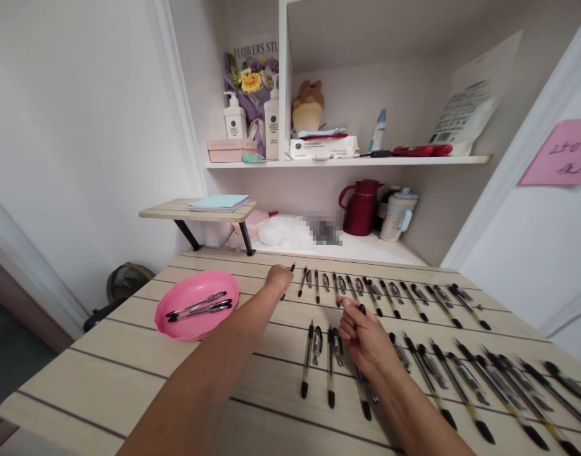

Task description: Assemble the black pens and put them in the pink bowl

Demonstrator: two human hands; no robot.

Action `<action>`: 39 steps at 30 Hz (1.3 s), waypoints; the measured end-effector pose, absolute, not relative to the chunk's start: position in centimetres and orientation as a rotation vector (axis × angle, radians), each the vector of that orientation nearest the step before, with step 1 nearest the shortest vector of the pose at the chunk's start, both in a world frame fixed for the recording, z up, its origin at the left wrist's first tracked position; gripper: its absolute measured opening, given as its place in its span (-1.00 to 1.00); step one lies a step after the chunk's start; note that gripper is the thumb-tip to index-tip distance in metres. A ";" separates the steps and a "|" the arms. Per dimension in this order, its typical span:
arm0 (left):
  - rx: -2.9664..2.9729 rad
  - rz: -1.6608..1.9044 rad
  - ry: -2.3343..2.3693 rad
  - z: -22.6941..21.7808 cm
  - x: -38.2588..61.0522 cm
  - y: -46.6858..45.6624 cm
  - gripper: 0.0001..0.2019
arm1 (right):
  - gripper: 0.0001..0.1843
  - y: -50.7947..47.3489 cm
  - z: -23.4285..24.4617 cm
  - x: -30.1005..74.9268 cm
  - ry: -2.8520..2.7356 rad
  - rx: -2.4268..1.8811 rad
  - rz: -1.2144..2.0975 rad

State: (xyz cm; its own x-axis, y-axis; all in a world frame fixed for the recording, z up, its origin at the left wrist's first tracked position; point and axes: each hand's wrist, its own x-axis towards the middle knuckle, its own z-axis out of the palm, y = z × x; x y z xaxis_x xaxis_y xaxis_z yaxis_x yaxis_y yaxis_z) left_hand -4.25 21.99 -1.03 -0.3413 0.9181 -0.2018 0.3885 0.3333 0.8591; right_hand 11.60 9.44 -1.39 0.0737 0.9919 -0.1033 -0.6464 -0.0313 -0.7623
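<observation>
Two rows of black pens (414,297) and their caps lie across a pale wooden table (129,354). My left hand (277,278) reaches to the left end of the far row, fingers closed on a pen (287,278) there. My right hand (361,332) hovers between the rows, curled, pinching a small black pen cap (361,309). A pink bowl (195,303) with two or three pens inside sits at the left of the table.
A small wooden riser (195,212) with blue notebooks stands at the back left. Behind are shelves with a red jug (361,206), a cup, bottles and a tissue pack. A pink note (559,152) hangs on the right wall.
</observation>
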 end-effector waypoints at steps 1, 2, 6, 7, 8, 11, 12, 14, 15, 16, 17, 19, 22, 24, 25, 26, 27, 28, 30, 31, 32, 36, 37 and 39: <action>1.164 0.920 1.868 -1.1 -4.3 22.2 -0.67 | -0.68 9.4 -1.3 11.5 -0.568 -0.776 1.442; 1.171 0.900 1.839 -1.1 -4.4 22.3 -0.67 | -0.69 9.3 -1.2 11.5 -0.561 -0.776 1.449; 1.177 0.850 1.762 -1.0 -4.5 21.8 -0.67 | -0.70 9.2 -1.0 11.5 -0.567 -0.777 1.473; 1.182 0.849 1.738 -1.0 -4.5 21.4 -0.66 | -0.70 9.2 -1.0 11.5 -0.576 -0.776 1.481; 1.188 0.853 1.712 -1.0 -4.5 21.0 -0.67 | -0.69 9.2 -1.1 11.5 -0.582 -0.774 1.489; 1.212 0.897 1.640 -0.9 -4.7 19.4 -0.75 | -0.71 9.2 -1.1 11.6 -0.595 -0.776 1.500; 1.216 0.920 1.620 -0.8 -4.8 18.9 -0.80 | -0.72 9.2 -1.2 11.5 -0.603 -0.784 1.498; 1.213 0.973 1.590 -0.6 -5.3 18.1 -0.91 | -0.73 9.2 -1.2 11.4 -0.630 -0.813 1.485; 1.204 0.999 1.578 -0.6 -5.6 17.7 -0.94 | -0.74 9.1 -1.2 11.3 -0.648 -0.830 1.474; 1.189 1.022 1.567 -0.5 -5.8 17.4 -0.94 | -0.74 9.1 -1.1 11.3 -0.666 -0.847 1.458; 1.168 1.041 1.554 -0.4 -6.1 17.0 -0.94 | -0.74 9.1 -1.0 11.2 -0.686 -0.860 1.443; 1.118 1.067 1.521 -0.2 -6.5 16.2 -0.94 | -0.73 9.0 -0.8 11.2 -0.726 -0.879 1.419; 1.045 1.085 1.458 -0.1 -7.0 14.6 -0.92 | -0.71 9.3 -0.3 11.1 -0.789 -0.929 1.403; 1.013 1.087 1.417 0.0 -7.2 13.4 -0.91 | -0.70 9.7 0.1 11.0 -0.853 -0.999 1.388; 1.002 1.087 1.397 0.0 -7.4 12.9 -0.90 | -0.70 10.1 0.4 10.9 -0.896 -1.043 1.374; 0.992 1.085 1.380 0.1 -7.5 12.4 -0.91 | -0.72 10.5 0.6 10.8 -0.946 -1.088 1.358; 0.982 1.084 1.363 0.1 -7.7 11.9 -0.91 | -0.74 11.0 0.9 10.6 -1.008 -1.136 1.341; 0.973 1.084 1.349 0.0 -7.8 11.5 -0.91 | -0.76 11.5 1.2 10.4 -1.072 -1.181 1.325; 0.953 1.094 1.329 -0.2 -8.1 11.0 -0.91 | -0.81 12.8 1.9 9.9 -1.186 -1.244 1.307; 0.941 1.104 1.322 -0.4 -8.2 10.8 -0.91 | -0.84 13.5 2.2 9.6 -1.227 -1.261 1.307; 0.929 1.118 1.316 -0.6 -8.4 10.7 -0.90 | -0.86 14.3 2.6 9.3 -1.255 -1.273 1.309; 0.890 1.164 1.288 -1.7 -8.9 10.7 -0.89 | -0.90 17.7 3.5 8.3 -1.317 -1.329 1.312; 0.887 1.175 1.279 -1.9 -9.0 10.8 -0.89 | -0.90 18.5 3.6 8.1 -1.331 -1.348 1.311; 0.890 1.197 1.265 -2.2 -9.2 11.1 -0.90 | -0.89 20.0 3.6 7.6 -1.361 -1.384 1.314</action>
